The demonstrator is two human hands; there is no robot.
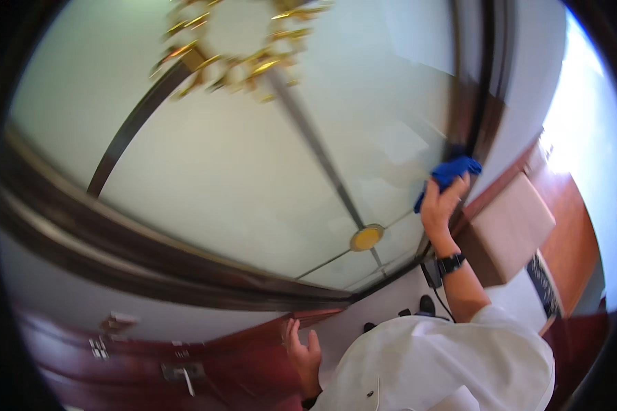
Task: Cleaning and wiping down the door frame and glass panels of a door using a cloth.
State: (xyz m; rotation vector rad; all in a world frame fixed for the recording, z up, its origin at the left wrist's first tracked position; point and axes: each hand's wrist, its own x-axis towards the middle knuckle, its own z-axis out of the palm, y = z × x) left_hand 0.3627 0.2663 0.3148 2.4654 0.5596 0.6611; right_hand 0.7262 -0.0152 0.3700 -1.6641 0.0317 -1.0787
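My right hand (442,205) grips a bunched blue cloth (450,172). It presses the cloth at the dark frame (475,103) along the right edge of a large pale glass panel (226,169). A black watch (450,263) sits on that wrist. My left hand (304,354) hangs lower, below the panel's bottom frame (195,267), with its fingers apart and nothing in it. The panel carries a gold ring-shaped ornament (265,67), blurred, with dark strips running out from it. Near its lower right part is a round yellow disc (366,238).
A beige box-like piece (514,231) stands right of my right arm, near a wooden surface (570,226) and a black board (544,282) bearing writing. Lower left, a dark red door (236,370) has a metal lever handle (185,377). A dark shoe (427,305) shows on the pale floor.
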